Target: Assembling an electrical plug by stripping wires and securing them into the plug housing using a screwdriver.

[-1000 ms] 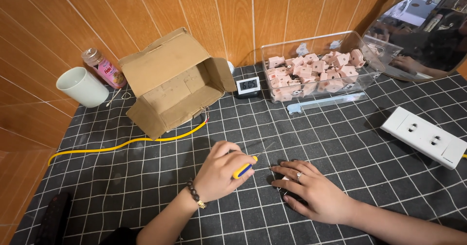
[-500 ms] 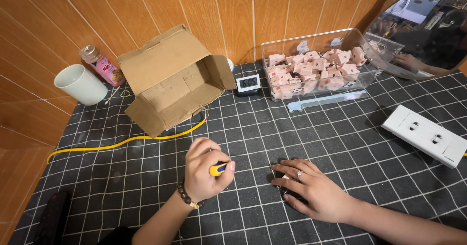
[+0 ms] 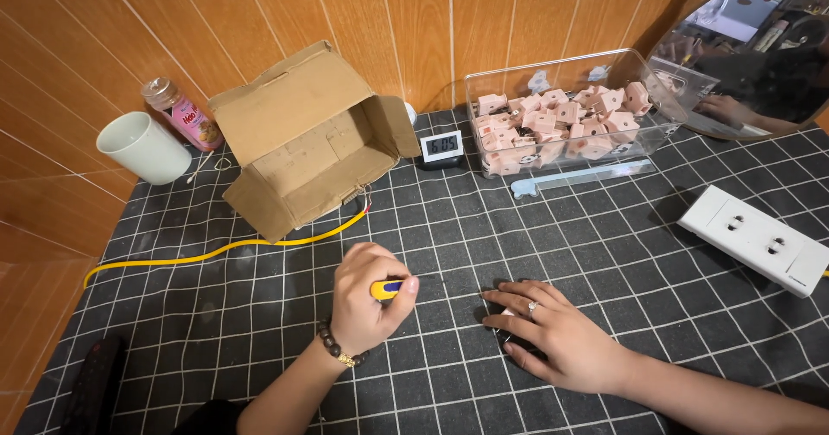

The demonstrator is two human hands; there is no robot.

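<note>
The left hand (image 3: 367,301) is curled into a closed fist around a small tool with a yellow handle and a blue band (image 3: 386,289), which looks like a screwdriver; only the handle's end shows between thumb and forefinger, and a thin dark shaft seems to run from it toward the right hand. That fist sits above the grid-patterned black tabletop (image 3: 604,228) near the middle of its near edge, with a beaded bracelet (image 3: 335,349) at the wrist. Just beside it, the right hand (image 3: 561,340) lies palm down with its fingers spread slightly and pressed flat over a small dark object (image 3: 508,342); most of that object is hidden under the palm, so its kind cannot be told, and whether the fingers pinch it or merely press on it is not clear. A ring sits on one finger. Toward the far edge, an open cardboard box (image 3: 311,141) lies on its side, with a yellow cable (image 3: 233,247) running from its mouth toward the left edge. A white mug (image 3: 142,148) and a small pink bottle (image 3: 180,112) stand at the far left corner. A small digital clock (image 3: 441,147) stands beside a clear plastic bin of pink parts (image 3: 566,120), and a white power strip (image 3: 756,238) lies near the right edge
</note>
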